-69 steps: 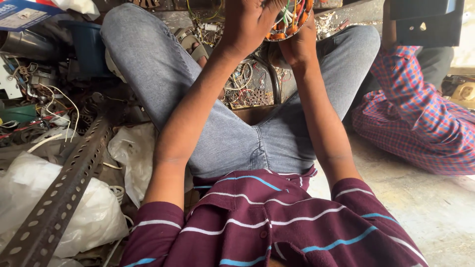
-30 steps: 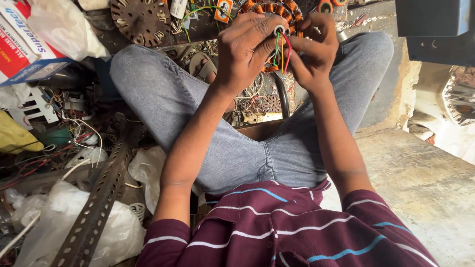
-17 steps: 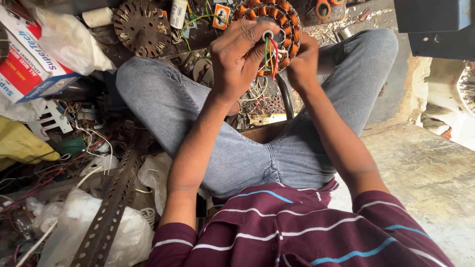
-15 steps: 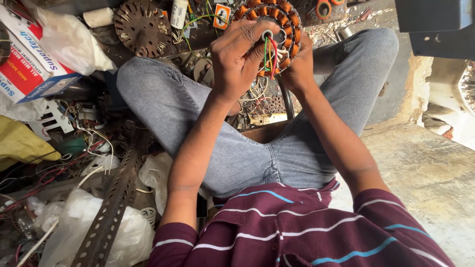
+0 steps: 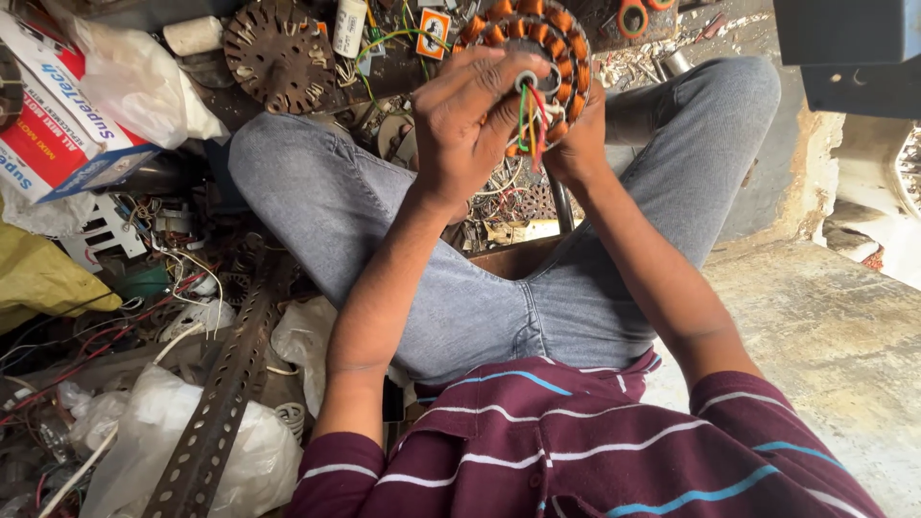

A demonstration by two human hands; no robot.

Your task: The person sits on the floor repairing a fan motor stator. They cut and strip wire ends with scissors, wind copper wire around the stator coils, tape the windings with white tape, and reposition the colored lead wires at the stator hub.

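Bare stator plate (image 5: 279, 53) beside hands (image 5: 508, 120).

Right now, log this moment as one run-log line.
left hand: grips round copper-wound stator | right hand: supports stator from beneath | red and green wire bundle: hangs from hub | bare dark stator core: on floor

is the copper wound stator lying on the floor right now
No, both hands, left hand and right hand, hold the stator up above the lap, with coloured wires hanging from its middle.
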